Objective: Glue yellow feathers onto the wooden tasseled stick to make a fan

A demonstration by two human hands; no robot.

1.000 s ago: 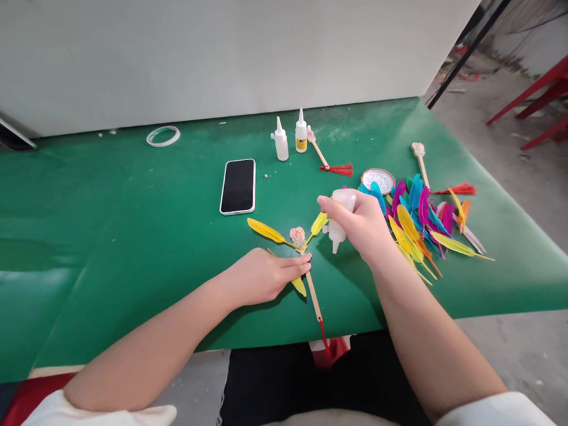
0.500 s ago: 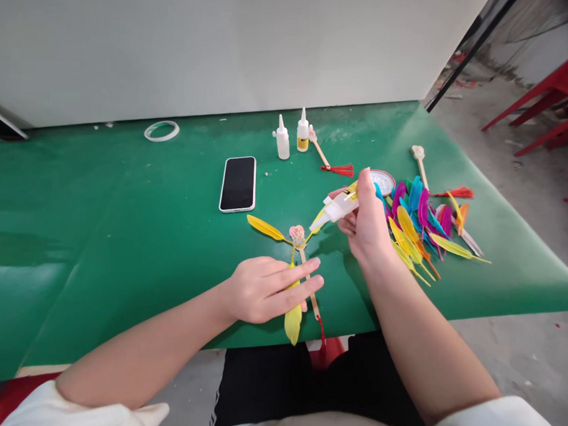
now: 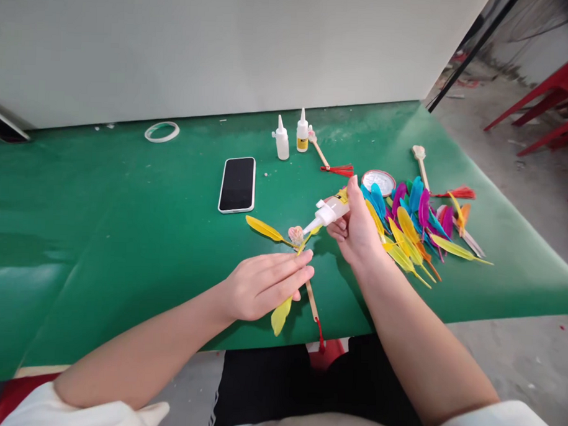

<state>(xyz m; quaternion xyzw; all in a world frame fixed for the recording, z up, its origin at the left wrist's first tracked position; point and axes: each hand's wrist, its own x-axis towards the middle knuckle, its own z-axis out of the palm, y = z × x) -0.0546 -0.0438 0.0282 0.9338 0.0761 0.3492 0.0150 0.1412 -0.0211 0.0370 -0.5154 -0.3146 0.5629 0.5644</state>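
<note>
My right hand (image 3: 358, 231) grips a small white glue bottle (image 3: 329, 210), tilted with its nozzle at the pink flower head (image 3: 296, 233) of a wooden stick (image 3: 311, 298) lying on the green table cover (image 3: 101, 231). My left hand (image 3: 263, 284) lies on the stick with fingers stretched out, pressing a yellow feather (image 3: 280, 314) that pokes out under the palm. Two more yellow feathers (image 3: 263, 228) fan out from the flower head. The stick ends in a red tassel (image 3: 321, 335) at the table's front edge.
A pile of coloured feathers (image 3: 418, 221) lies right of my right hand, with a round white lid (image 3: 379, 179) and two more tasselled sticks (image 3: 423, 168) behind. A phone (image 3: 237, 184), two glue bottles (image 3: 291, 137) and a tape ring (image 3: 162, 131) sit farther back. Red furniture stands at right.
My right hand tipped the glue bottle from nozzle-down to pointing left and brought its nozzle to the flower head. My left hand shifted along the stick, and the yellow feather swung out beneath it.
</note>
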